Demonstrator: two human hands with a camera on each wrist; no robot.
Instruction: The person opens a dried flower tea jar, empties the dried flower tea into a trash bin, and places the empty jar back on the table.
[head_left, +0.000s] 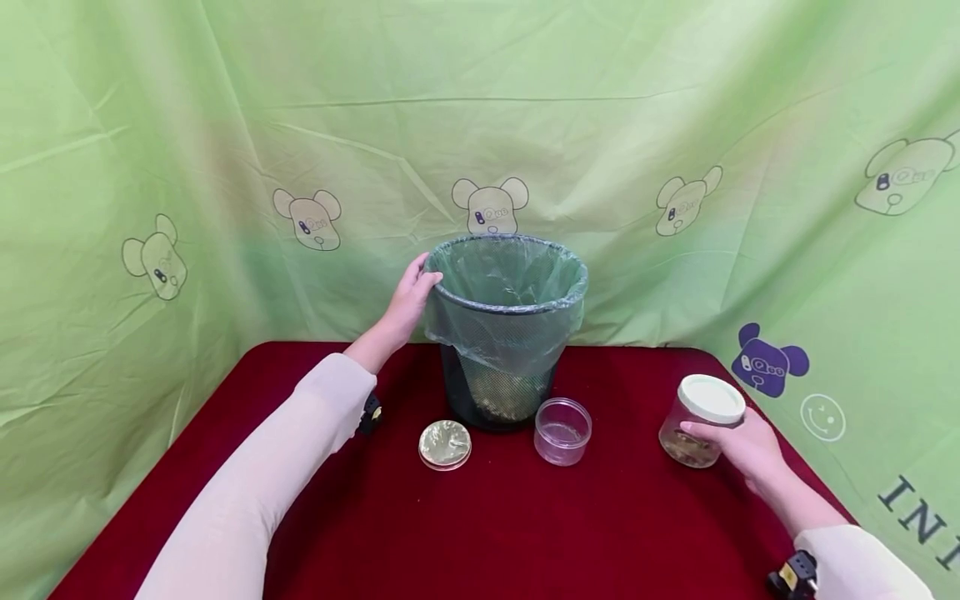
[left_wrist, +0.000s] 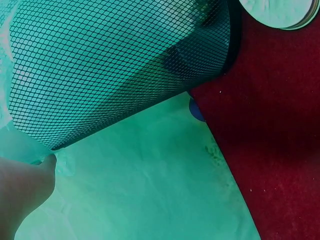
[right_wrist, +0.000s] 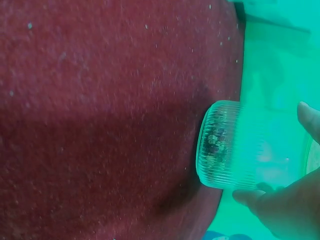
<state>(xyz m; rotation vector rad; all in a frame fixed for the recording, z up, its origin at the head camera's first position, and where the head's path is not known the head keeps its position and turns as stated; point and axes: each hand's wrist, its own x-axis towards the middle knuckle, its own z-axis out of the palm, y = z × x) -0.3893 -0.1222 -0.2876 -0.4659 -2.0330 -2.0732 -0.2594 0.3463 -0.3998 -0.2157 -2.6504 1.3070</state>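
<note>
A black mesh wastebasket lined with a translucent green bag stands at the back middle of the red table. My left hand grips its rim on the left side, thumb over the bag's folded edge; in the left wrist view part of the hand shows beside the mesh. At the right, my right hand holds a clear ribbed jar with a white lid. Small dark and light bits lie in the jar's bottom, clearest in the right wrist view.
In front of the wastebasket sit a round gold-coloured lid and an open clear plastic tub. Green printed cloth hangs around the back and sides of the red-covered table.
</note>
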